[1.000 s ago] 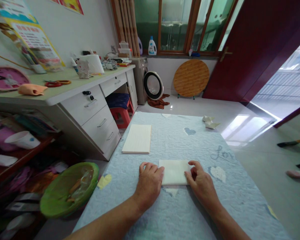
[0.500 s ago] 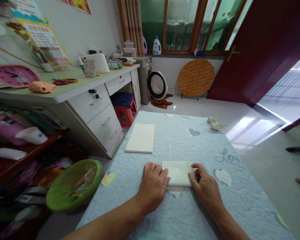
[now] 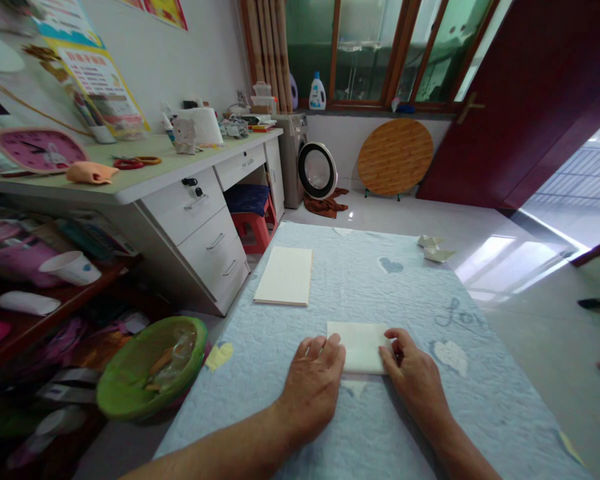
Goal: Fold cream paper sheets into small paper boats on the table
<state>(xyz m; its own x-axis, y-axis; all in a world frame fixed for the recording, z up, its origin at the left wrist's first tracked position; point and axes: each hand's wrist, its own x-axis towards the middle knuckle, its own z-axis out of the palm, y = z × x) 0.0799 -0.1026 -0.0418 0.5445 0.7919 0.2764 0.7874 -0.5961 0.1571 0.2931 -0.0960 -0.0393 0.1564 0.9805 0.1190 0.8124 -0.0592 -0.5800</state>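
Head cam view, looking down at a quilted blue blanket (image 3: 360,293) spread out in front of the person. Left hand (image 3: 313,390) is lying flat and open, fingers spread, with its fingertips just over the left edge of a white paper square (image 3: 361,347), which sits on the blanket right between both hands. Right hand (image 3: 415,380) is half curled at the paper's right edge, fingers (image 3: 393,343) hooked in close. Could be pinching it, but honestly can't tell from this angle. As for progress, that square looks folded over at least once, and two small folded paper pieces (image 3: 436,248) up at the far edge of the blanket look finished. Further up, a stack of cream paper sheets (image 3: 283,276) lies flat and unfolded, so that pile looks like what's left. Green plastic basin (image 3: 180,327) sits on the floor just left of the blanket
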